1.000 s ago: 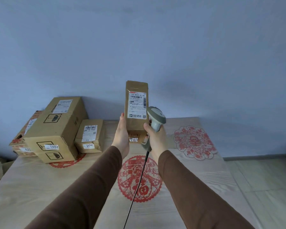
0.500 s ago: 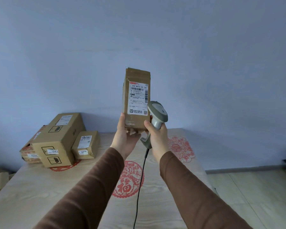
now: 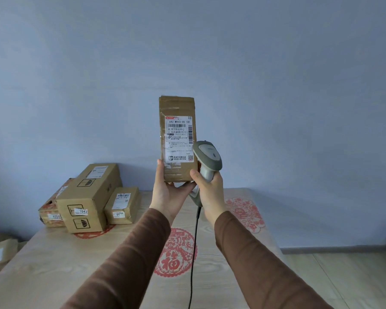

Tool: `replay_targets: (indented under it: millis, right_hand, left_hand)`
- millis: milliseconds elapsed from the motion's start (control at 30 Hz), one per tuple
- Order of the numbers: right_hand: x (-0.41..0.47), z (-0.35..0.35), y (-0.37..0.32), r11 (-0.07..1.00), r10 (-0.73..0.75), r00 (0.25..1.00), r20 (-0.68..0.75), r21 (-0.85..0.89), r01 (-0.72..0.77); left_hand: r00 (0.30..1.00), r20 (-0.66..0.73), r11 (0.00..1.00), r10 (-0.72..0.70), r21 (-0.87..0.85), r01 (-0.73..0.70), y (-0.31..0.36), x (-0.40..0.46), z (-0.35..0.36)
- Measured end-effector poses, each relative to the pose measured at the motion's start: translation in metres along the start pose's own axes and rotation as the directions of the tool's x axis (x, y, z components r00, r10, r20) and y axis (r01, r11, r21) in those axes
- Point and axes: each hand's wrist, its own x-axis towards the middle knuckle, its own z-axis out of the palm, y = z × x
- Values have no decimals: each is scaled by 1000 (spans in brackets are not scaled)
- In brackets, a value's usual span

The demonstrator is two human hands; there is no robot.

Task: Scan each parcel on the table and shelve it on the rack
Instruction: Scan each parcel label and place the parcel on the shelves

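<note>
A tall, narrow brown parcel (image 3: 178, 108) with a white shipping label stands upright in the air above the table, label towards me. My left hand (image 3: 168, 192) grips its bottom end from below. My right hand (image 3: 210, 190) holds a grey corded barcode scanner (image 3: 208, 160) by its handle, right beside the parcel's lower right corner, thumb touching the parcel's edge. A large box marked 1042 (image 3: 87, 201), a small box (image 3: 123, 205) and a flat box (image 3: 52, 206) sit at the table's far left. No rack is in view.
The light wooden table (image 3: 54, 264) carries red paper-cut decorations (image 3: 176, 253). The scanner's black cable (image 3: 193, 253) hangs down across it. A blue wall stands behind. Brown paper bags (image 3: 0, 248) lie at the left edge; wooden floor (image 3: 343, 282) lies to the right.
Both hands have raised the parcel and scanner higher, well above the table. The view has tilted upwards, so the boxes at the far left sit lower in the frame.
</note>
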Motion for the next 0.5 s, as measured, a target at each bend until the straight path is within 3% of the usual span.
replay_targets:
  millis: [233,500]
  right_hand:
    - [-3,10,-6,999,25,1000,-12,-29,-26]
    - [-5,26,-26,959,-155,987,-32,-244,143]
  left_hand:
    - [1000,-21,998,16,-60,-17,9,-2,2]
    - [1000,-17,999,20,-35,-21,23,3,0]
